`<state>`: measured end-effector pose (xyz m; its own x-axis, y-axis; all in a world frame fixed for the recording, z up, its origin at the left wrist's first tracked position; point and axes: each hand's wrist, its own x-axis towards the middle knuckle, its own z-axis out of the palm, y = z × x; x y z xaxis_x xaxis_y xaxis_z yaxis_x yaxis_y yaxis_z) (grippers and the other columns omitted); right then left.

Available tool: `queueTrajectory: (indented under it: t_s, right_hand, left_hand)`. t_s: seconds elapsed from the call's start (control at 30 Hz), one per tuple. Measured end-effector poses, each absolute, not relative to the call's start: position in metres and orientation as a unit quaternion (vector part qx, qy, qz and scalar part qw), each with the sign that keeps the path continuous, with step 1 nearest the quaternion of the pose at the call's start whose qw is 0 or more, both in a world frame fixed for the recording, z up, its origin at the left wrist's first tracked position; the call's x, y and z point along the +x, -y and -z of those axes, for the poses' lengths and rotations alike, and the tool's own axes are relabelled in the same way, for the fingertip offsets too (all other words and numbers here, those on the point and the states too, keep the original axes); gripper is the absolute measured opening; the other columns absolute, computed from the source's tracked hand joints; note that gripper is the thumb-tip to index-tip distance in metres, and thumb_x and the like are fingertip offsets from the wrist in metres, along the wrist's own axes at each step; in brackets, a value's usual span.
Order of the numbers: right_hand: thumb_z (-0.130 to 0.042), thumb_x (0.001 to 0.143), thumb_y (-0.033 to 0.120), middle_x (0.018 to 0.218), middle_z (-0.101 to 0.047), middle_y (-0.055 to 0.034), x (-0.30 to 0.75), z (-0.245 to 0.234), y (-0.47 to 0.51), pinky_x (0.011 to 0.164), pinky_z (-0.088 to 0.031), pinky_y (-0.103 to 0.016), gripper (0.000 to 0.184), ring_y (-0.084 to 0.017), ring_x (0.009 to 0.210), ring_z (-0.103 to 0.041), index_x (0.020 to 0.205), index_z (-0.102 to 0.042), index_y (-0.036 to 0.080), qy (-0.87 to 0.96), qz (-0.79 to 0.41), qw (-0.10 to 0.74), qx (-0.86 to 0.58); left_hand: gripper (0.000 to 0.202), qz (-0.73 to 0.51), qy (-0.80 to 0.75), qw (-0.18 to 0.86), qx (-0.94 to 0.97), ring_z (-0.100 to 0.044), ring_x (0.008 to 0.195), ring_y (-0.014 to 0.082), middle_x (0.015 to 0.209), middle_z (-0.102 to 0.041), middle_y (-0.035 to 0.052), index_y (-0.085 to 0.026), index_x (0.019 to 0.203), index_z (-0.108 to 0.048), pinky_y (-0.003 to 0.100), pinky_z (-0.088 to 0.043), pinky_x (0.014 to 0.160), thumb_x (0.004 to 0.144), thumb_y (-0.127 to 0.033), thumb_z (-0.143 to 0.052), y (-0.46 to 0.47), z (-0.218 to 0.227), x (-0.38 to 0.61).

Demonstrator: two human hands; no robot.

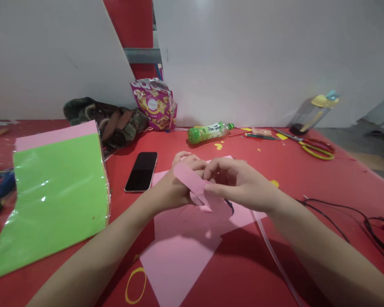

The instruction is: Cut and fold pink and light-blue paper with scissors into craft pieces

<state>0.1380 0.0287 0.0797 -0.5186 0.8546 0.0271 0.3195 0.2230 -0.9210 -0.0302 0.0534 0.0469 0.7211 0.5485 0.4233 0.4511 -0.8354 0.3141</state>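
Both hands meet over the middle of the table around a pink paper cut-out [189, 177] with a long, rounded strip. My right hand [243, 181] is closed, its thumb pressing the paper's right end. My left hand [186, 164] is curled round the paper, and the strip crosses in front of it. Some of the left fingers are hidden behind the paper and the other hand. Beneath them lie pink paper sheets [185, 256]. A small dark object [229, 206] shows under my right hand; its kind is unclear.
A phone [141, 172] and plastic-sleeved green paper [60, 192] lie left. Behind are a snack bag [155, 104], camouflage-patterned item [115, 123] and green-labelled bottle [209, 132]. Scissors [316, 149], an upright bottle [313, 113] and black cables [336, 207] are right. A yellow paper ring [126, 290] lies in front.
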Motion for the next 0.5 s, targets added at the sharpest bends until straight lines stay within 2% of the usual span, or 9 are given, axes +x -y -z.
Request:
queueTrajectory:
  t_s: [0.33,0.5]
  right_hand:
    - [-0.055,0.075,0.023,0.061,-0.046,0.0045,0.1376,-0.0785,-0.0295,0.046,-0.037,-0.019,0.008,-0.006,0.051,-0.043,0.074,-0.05,0.017,0.758,-0.43,0.29,-0.396]
    - [-0.053,0.075,0.022,0.065,-0.051,0.0028,0.1383,-0.0791,-0.0288,0.049,-0.04,-0.02,0.005,-0.008,0.055,-0.048,0.076,-0.051,0.017,0.781,-0.392,0.29,-0.391]
  left_hand:
    - [0.007,-0.267,-0.257,0.108,0.923,-0.047,0.081,0.0159,0.081,-0.056,0.0007,-0.02,0.078,-0.052,0.035,-0.032,0.082,0.073,-0.024,-0.052,-0.054,-0.0465,-0.0312]
    - [0.009,-0.258,-0.259,0.108,0.924,-0.046,0.08,0.0159,0.081,-0.055,0.0003,-0.02,0.08,-0.052,0.034,-0.033,0.08,0.072,-0.024,-0.055,-0.054,-0.0463,-0.0313]
